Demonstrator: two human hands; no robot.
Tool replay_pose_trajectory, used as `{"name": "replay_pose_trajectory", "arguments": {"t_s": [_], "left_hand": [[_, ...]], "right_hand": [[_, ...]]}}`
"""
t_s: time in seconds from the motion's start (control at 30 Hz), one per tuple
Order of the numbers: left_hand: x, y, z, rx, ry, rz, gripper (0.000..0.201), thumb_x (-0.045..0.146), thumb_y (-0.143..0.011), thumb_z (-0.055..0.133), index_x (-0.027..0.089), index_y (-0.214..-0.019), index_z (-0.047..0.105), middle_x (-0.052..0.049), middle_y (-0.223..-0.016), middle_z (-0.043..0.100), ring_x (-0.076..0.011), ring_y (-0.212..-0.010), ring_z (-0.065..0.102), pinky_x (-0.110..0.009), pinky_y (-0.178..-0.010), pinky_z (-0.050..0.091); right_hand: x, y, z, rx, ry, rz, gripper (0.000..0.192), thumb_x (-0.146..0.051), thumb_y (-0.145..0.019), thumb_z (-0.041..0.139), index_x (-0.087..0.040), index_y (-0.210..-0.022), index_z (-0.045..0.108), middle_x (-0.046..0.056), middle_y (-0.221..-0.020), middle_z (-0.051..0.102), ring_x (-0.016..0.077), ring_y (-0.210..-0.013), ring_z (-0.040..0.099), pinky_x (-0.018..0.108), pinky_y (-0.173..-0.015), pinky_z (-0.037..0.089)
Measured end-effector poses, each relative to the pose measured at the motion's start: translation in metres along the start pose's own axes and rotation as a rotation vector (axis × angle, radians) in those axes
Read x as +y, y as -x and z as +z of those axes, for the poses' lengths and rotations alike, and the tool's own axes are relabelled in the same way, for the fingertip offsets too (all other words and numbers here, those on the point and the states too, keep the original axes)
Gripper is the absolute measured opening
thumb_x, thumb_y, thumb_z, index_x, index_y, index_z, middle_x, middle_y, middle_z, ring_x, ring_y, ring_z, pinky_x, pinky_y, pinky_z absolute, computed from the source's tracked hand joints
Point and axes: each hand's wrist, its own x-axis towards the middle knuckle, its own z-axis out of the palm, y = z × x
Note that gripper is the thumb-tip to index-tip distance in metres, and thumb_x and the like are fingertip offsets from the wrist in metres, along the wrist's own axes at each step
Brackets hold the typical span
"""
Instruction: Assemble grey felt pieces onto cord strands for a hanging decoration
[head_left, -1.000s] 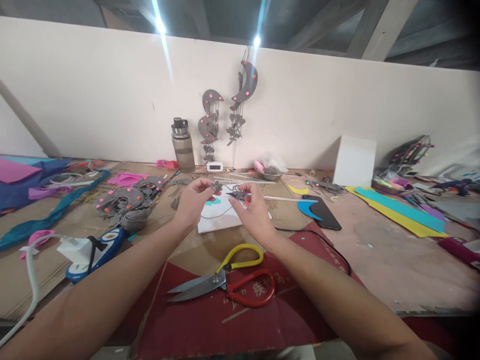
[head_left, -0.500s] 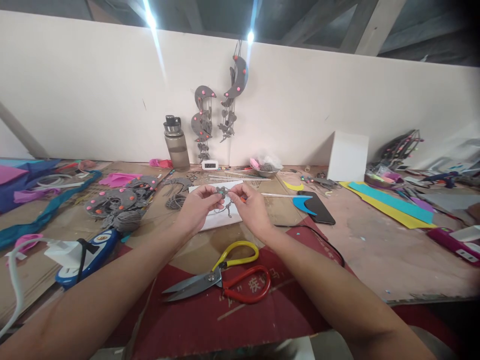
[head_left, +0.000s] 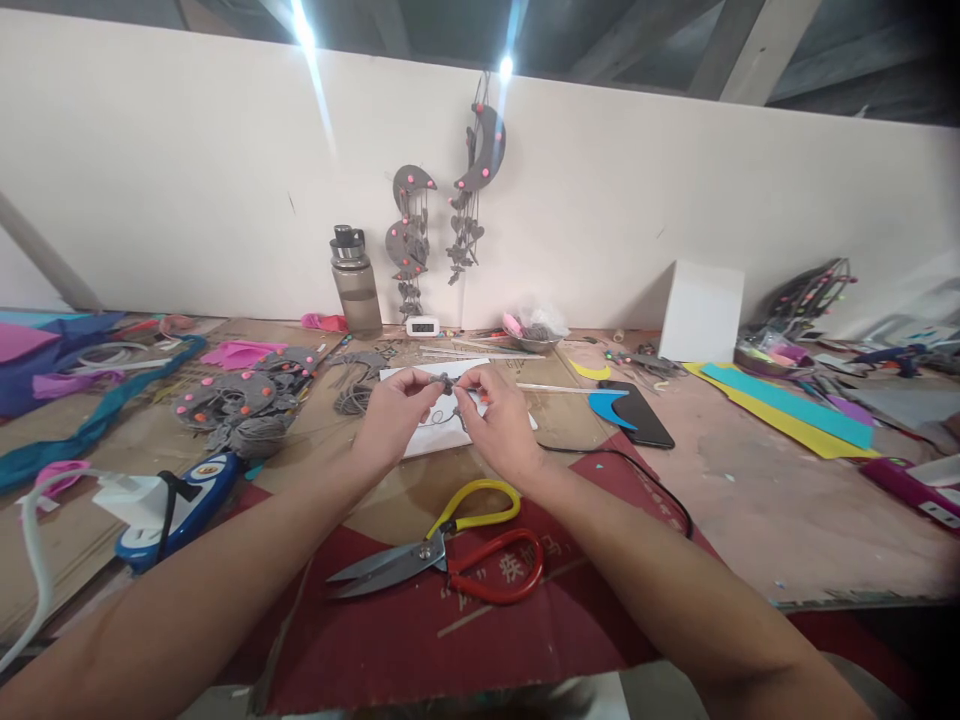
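Both hands met over the middle of the desk (head_left: 750,500), the left hand (head_left: 390,415) and right hand (head_left: 499,420) each pinching one end of a small grey felt ornament (head_left: 448,383) between thumb and forefinger, fingers closed tight on it just above a white sheet (head_left: 420,440). My judgement: the piece was tiny and held only at its tips, so a slight tug could tear it or let it drop among the grey felt scraps (head_left: 240,410) to the left. Open scissors (head_left: 442,555) lay near, blades toward the left forearm, a hazard if an arm dropped. Pale characters were printed on the red mat (head_left: 465,650); I could not read them.
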Motion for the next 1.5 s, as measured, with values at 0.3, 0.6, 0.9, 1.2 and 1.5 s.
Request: {"name": "replay_pose_trajectory", "arguments": {"t_s": [0.3,0.6,0.9,1.2,1.5], "left_hand": [[0.002,0.002,0.005,-0.064,0.159,-0.022,0.02,0.031,-0.071,0.069,0.014,-0.075,0.06,0.0,-0.067,0.061,-0.0109,-0.056,0.057,-0.027,-0.058,0.048],[0.004,0.004,0.007,-0.042,0.266,-0.105,0.022,0.026,-0.066,0.073,0.013,-0.077,0.06,0.0,-0.069,0.06,-0.0105,-0.058,0.059,-0.027,-0.057,0.051],[0.008,0.005,0.008,-0.087,0.355,-0.143,0.025,0.029,-0.067,0.073,0.013,-0.082,0.061,-0.001,-0.07,0.063,-0.0113,-0.057,0.061,-0.027,-0.059,0.052],[0.013,0.006,0.008,-0.032,0.357,-0.173,0.021,0.026,-0.064,0.073,0.014,-0.075,0.059,0.001,-0.067,0.06,-0.0121,-0.056,0.061,-0.027,-0.056,0.051],[-0.001,0.001,0.003,0.031,0.104,0.0,0.018,0.032,-0.069,0.07,0.016,-0.075,0.064,0.002,-0.058,0.059,-0.0077,-0.046,0.048,-0.022,-0.046,0.037]], "right_hand": [[-0.001,0.004,0.008,-0.129,-0.353,0.236,0.007,-0.026,-0.087,0.043,-0.022,-0.083,0.048,-0.004,-0.071,0.054,0.0101,-0.061,0.054,0.024,-0.06,0.043],[-0.001,0.0,0.008,-0.022,-0.382,0.322,0.012,-0.029,-0.086,0.044,-0.021,-0.078,0.047,-0.003,-0.07,0.048,0.0106,-0.063,0.045,0.023,-0.059,0.039],[0.006,0.002,0.011,-0.019,-0.293,0.282,0.01,-0.03,-0.084,0.05,-0.021,-0.082,0.055,-0.002,-0.071,0.051,0.0114,-0.061,0.04,0.024,-0.058,0.035],[0.003,0.002,0.009,-0.012,-0.298,0.287,0.015,-0.032,-0.086,0.048,-0.021,-0.078,0.053,-0.002,-0.071,0.05,0.0116,-0.062,0.042,0.025,-0.06,0.036],[0.001,0.005,0.013,-0.085,-0.44,0.341,0.018,-0.034,-0.09,0.04,-0.021,-0.079,0.044,-0.002,-0.072,0.053,0.0111,-0.065,0.052,0.025,-0.063,0.043]]}}
